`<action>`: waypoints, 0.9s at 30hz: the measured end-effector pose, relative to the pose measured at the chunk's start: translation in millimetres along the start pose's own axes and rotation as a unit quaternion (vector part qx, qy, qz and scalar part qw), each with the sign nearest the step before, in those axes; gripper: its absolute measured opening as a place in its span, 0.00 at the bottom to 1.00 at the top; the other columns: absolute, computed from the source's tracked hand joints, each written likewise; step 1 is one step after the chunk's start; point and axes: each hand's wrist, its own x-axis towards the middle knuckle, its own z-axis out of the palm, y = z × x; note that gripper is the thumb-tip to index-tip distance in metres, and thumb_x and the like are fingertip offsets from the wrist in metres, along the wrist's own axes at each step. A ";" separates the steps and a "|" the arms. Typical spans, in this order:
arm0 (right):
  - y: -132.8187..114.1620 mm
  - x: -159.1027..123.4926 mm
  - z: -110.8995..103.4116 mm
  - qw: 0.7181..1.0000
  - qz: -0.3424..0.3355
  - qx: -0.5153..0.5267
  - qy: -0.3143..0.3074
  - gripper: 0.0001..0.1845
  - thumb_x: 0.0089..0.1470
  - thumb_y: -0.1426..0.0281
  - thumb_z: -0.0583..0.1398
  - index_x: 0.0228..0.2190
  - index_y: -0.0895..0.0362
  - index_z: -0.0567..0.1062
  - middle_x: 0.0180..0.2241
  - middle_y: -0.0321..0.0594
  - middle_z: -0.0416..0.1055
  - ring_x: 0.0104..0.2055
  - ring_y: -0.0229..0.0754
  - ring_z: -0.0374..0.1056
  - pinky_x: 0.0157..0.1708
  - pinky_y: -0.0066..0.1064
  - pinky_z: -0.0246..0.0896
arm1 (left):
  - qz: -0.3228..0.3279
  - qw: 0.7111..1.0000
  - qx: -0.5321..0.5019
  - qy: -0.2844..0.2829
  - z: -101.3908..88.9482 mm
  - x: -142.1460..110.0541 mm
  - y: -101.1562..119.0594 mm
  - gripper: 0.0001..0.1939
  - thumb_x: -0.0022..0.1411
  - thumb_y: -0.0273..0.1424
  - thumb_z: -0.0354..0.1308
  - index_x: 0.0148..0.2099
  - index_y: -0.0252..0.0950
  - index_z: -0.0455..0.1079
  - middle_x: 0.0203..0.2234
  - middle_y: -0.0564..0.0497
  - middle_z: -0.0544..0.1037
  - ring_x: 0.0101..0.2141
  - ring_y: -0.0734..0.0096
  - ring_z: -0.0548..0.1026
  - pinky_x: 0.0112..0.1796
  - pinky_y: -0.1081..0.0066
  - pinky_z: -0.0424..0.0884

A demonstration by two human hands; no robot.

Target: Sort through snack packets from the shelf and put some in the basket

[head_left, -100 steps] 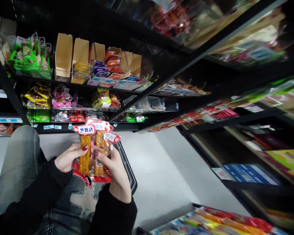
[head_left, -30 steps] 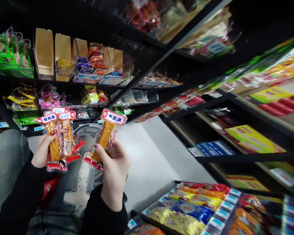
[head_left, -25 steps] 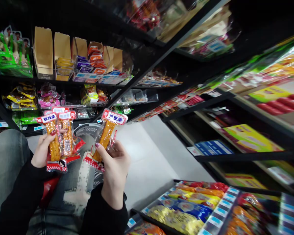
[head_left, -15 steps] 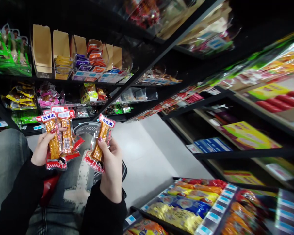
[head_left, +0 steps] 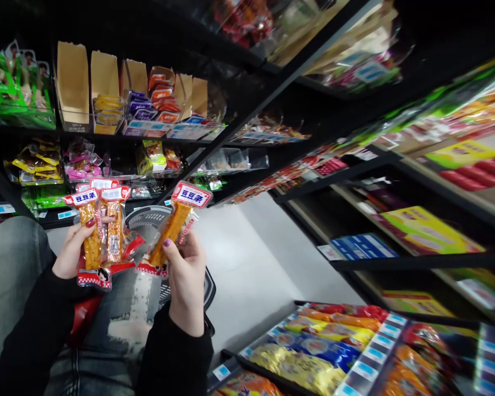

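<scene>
Several red-and-white snack packets (head_left: pixel 92 247), clear in the middle with brown sticks inside, are fanned out in my left hand (head_left: pixel 71 250). Its fingers are closed round them, with the thumb across the front packet. A single packet of the same kind (head_left: pixel 174 225) is pinched between thumb and fingers of my right hand (head_left: pixel 187 280). That packet leans with its labelled top to the right. A gap separates it from the left-hand bunch. Both hands are above my knees, and a dark perforated basket (head_left: pixel 150 219) shows behind them, partly covered.
In front, dark shelves hold cardboard boxes (head_left: pixel 73 82) of small packets, pink packs (head_left: pixel 82 159) and yellow packs (head_left: pixel 39 159). At lower right stands a display of bagged snacks (head_left: pixel 313 344). More shelving (head_left: pixel 396 261) lines the right. Pale floor (head_left: pixel 243 253) lies between.
My right hand has tilted its packet further right, and the top now sits higher and nearer the camera. The left hand and its packets have hardly moved. The view has shifted slightly.
</scene>
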 end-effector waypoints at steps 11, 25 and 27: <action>-9.1 0.2 7.7 0.996 0.061 -0.065 0.013 0.08 0.47 0.64 0.61 0.29 0.55 0.70 0.25 0.32 0.68 0.26 0.35 0.63 0.26 0.26 0.59 | -0.092 0.994 -0.053 -0.030 0.3 -21.2 7.3 0.24 0.50 0.46 0.57 0.43 0.35 0.76 0.36 0.43 0.80 0.28 0.58 0.78 0.24 0.64 0.74; -0.4 2.7 13.7 0.960 -0.073 -0.242 -0.124 0.14 0.56 0.64 0.53 0.30 0.56 0.77 0.28 0.39 0.68 0.33 0.41 0.63 0.35 0.33 0.56 | -0.054 0.993 -0.070 -0.076 13.2 -19.0 -5.3 0.21 0.47 0.39 0.62 0.43 0.33 0.77 0.43 0.42 0.79 0.47 0.46 0.73 0.45 0.54 0.70; -5.2 2.3 7.7 0.968 -0.089 -0.215 -0.097 0.15 0.58 0.65 0.51 0.34 0.54 0.77 0.29 0.38 0.67 0.34 0.41 0.63 0.35 0.34 0.57 | -0.047 0.994 -0.066 -0.070 13.6 -18.2 -5.3 0.21 0.48 0.39 0.61 0.43 0.34 0.76 0.43 0.43 0.79 0.47 0.47 0.73 0.46 0.54 0.70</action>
